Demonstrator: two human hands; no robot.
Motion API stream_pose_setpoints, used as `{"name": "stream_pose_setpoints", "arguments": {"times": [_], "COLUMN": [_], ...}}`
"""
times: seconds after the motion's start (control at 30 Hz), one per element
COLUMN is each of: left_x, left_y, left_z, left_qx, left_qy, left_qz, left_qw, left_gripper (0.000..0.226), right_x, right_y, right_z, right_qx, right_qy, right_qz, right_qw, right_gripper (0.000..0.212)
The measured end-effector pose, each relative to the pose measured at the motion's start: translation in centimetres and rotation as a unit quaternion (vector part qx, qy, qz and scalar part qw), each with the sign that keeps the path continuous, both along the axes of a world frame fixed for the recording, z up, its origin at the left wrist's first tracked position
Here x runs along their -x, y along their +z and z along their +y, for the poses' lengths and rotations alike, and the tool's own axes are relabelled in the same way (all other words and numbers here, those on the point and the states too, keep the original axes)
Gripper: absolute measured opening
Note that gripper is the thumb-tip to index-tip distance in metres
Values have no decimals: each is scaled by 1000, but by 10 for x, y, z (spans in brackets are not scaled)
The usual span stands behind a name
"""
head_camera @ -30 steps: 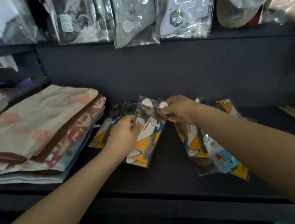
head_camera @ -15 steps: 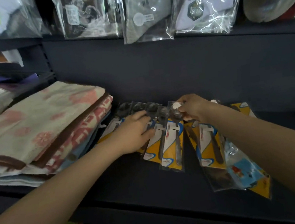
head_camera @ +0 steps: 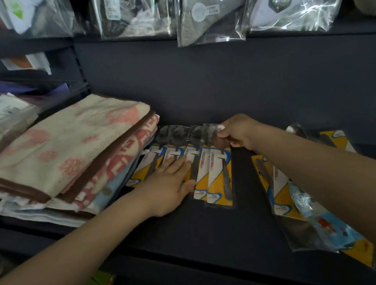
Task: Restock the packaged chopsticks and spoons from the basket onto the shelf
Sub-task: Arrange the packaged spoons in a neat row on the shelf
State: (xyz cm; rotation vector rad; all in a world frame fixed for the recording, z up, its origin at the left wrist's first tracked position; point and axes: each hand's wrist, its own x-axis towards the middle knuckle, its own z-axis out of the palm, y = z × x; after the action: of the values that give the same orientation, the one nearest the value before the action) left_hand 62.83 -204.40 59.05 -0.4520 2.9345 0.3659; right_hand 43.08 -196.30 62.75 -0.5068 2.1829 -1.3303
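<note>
Spoon packs (head_camera: 199, 169), yellow-backed and clear-sleeved, are fanned in an overlapping row on the dark shelf (head_camera: 215, 228) at centre frame, just beside a stack of folded towels (head_camera: 66, 156) at left. The left hand (head_camera: 171, 186) is laid flat and spread on the lower left of the row, holding nothing. The right hand (head_camera: 237, 134) is pinched shut on the top edge of the rightmost pack (head_camera: 217, 174) in the row. A second, looser pile of packs (head_camera: 306, 199) is spread at right of frame, partly hidden under the right forearm. No basket is shown.

Risks, as judged:
- The slick sleeves may slide over one another if the flat hand is lifted early, and the fan is then lost.
- The right-hand pile may be dragged toward the shelf's front edge by the forearm, and a pack dropped.
- The pinched pack may buckle if pulled by its top edge alone.
</note>
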Motion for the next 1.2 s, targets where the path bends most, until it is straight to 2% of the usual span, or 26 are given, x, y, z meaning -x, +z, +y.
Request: {"name": "stream_pose_setpoints", "arguments": {"times": [0.07, 0.13, 0.23, 0.37, 0.5, 0.6, 0.67, 0.73, 0.87, 1.0, 1.1, 1.2], "left_x": [0, -1, -4, -3, -2, -1, 0, 0, 0, 1, 2, 2], "left_y": [3, 7, 5, 2, 5, 7, 10, 10, 7, 9, 9, 10], "left_z": [-5, -11, -14, -12, -15, -10, -2, 3, 3, 7, 7, 7], "left_qx": [-17, -44, -34, -3, -12, -19, -47, -61, -11, 11, 16, 16], "left_qy": [0, -8, -16, -7, -26, -45, -70, -99, -114, -116, -112, -109], "left_qz": [7, 15, 28, 38, 27, 63, 79, 68, 27, 20, 18, 15], "left_qw": [1000, 999, 999, 999, 999, 997, 993, 991, 993, 993, 993, 994], "left_gripper": [56, 53, 50, 48, 50, 50, 53, 57, 68, 67, 66, 65], "right_x": [1, 2, 2, 6, 10, 13, 18, 21, 26, 26, 23, 18], "right_y": [0, -2, -6, -6, -8, -4, -3, -6, -13, -15, -13, -7], "right_z": [-5, -7, -6, -3, -4, -1, 1, 4, 6, 4, 5, 8], "right_qx": [-4, -18, -14, -14, -42, -71, -72, -72, -81, -85, -146, -197], "right_qy": [-5, -2, -5, -10, 18, 48, 42, 29, 34, 27, 57, 93], "right_qz": [-10, -7, -4, 19, 56, 107, 144, 140, 133, 165, 231, 338], "right_qw": [1000, 1000, 1000, 1000, 997, 991, 986, 987, 987, 982, 960, 916], "right_gripper": [9, 10, 32, 38, 36, 26, 21, 22, 31, 32, 30, 30]}}
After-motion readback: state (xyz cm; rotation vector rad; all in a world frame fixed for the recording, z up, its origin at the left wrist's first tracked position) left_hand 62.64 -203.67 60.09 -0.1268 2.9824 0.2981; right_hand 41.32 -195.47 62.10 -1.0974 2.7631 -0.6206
